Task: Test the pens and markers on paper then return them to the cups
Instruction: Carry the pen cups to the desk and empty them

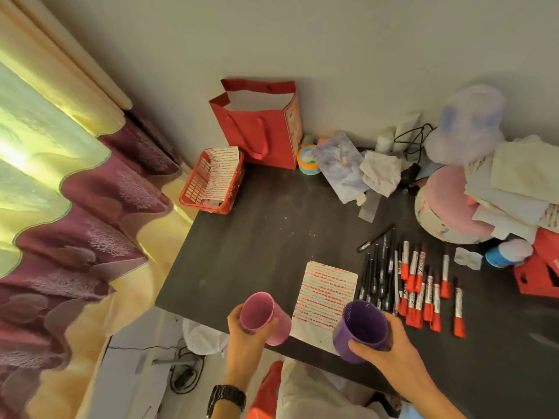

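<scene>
My left hand [246,334] grips an empty pink cup [264,317] over the near edge of the dark table [257,237]. An empty purple cup [360,329], tilted toward me, is held in my right hand [390,346]. Between the two cups lies a sheet of paper [325,294] covered with rows of red marks. To its right several black pens [376,276] and several red-capped markers [423,291] lie side by side on the table. One black pen [375,238] lies apart, above the row.
A red basket [211,182] with a marked sheet and a red paper bag [263,125] stand at the table's far left corner. Cloths, round boxes, stacked papers and a blue-capped bottle [505,255] crowd the back right. Curtains hang on the left; cables lie on the floor.
</scene>
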Available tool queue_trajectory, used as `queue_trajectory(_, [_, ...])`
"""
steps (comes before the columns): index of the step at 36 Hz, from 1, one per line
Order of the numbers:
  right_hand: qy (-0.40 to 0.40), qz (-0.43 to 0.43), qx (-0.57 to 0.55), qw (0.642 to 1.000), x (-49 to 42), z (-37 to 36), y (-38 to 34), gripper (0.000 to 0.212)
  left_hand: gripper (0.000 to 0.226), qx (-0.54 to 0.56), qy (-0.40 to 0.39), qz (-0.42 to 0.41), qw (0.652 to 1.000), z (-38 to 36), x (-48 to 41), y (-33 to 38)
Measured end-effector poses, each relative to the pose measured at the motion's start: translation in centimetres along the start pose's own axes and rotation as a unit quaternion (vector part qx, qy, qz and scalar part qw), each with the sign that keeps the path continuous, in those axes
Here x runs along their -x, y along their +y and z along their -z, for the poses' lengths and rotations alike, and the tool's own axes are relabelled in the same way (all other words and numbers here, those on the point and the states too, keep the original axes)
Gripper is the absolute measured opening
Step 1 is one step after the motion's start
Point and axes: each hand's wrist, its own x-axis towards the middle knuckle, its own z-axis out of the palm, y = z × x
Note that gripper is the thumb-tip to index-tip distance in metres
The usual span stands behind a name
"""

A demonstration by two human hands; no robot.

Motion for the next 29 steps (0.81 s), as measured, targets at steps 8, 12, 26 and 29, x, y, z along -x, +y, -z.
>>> queue_trajectory(8, [0.001,0.06,0.003,0.998,-7.4,-6.8,-5.9,0.099,0.101,0.014,-0.01,-0.049,0.999,2.5,-10.6,4.8])
queue_trajectory(12, [0.014,0.098,0.057,0.993,-11.6,-11.3,-8.1,0.086,0.097,-0.005,-0.006,-0.071,0.997,3.0,-16.3,6.0])
queue_trajectory(26, [0.02,0.056,0.081,0.995,-21.1,-21.5,-12.4,0.098,0.096,-0.058,-0.019,-0.059,0.996,5.2,-24.5,6.4])
queue_trajectory(29, [0.022,0.04,0.097,0.994,-21.4,-21.8,-12.3,0.1,0.096,-0.055,-0.026,-0.059,0.996,5.4,-24.7,6.3])
